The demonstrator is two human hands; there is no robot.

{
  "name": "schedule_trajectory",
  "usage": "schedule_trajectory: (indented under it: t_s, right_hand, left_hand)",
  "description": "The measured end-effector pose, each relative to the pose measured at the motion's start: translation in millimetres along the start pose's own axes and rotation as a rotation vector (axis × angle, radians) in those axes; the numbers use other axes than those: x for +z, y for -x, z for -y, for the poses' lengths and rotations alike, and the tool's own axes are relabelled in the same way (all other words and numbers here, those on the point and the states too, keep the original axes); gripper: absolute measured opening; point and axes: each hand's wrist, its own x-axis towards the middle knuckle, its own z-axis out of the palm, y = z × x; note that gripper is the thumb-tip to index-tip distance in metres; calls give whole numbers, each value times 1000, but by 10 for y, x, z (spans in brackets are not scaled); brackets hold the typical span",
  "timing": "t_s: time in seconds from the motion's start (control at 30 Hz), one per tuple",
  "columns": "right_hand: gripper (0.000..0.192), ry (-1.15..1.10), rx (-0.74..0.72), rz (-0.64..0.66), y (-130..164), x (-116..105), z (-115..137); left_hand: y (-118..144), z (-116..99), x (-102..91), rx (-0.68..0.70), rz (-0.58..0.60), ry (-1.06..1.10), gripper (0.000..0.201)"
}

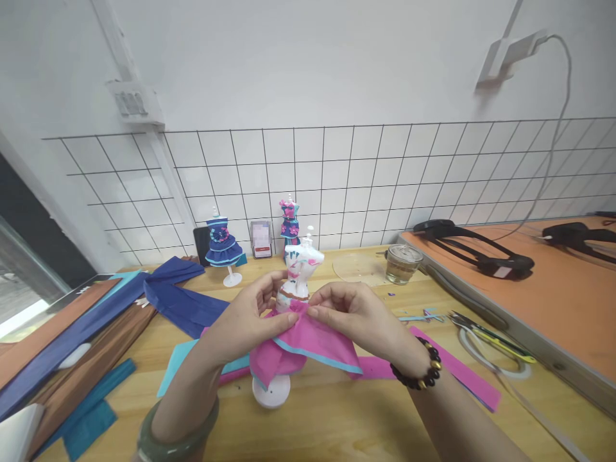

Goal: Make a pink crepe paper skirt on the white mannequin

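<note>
"What is being worked on?"

"Pink cloth (320, 346) with a pale-blue edge, at the waist of a small white dress form (302, 264), mid-table. The left hand (254, 314) curls round the form, its thumb pressing the cloth; the right hand (353, 314) pinches it narrowly between thumb and forefinger."

"How would you do that well?"

"I'd hold the left thumb firm, make small even folds and keep the top edge level. The form leans, so steady it; I can't tell whether its round base (272, 394) sits flat."

"Anything in the way?"

"A turquoise piece (174, 360) by the left forearm and a pink strip (464, 377) by the right wrist could catch. Farther out: navy cloth (185, 301) left, a blue-dressed form (220, 242) behind, a glass (403, 265) and a yellow tool (503, 344) right."
</note>
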Motion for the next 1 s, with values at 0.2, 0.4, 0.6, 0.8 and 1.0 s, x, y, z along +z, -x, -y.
schedule_trajectory:
  t_s: [0.2,0.4,0.6,0.8,1.0]
  right_hand:
    - [23,60,-23,-38,20,28,45]
    - [25,82,-18,-49,25,36,39]
    - [25,65,-48,-48,31,54,33]
    - [24,89,-55,-101,34,79,8]
    - [23,184,-49,-134,44,65,-4]
  left_hand:
    - [-5,-9,24,29,-23,24,56]
    - [-20,-11,38,29,-26,8,54]
    - [-26,-12,45,53,-35,36,50]
    - [-17,-22,35,53,-17,50,46]
    - [-9,-46,18,52,-15,35,44]
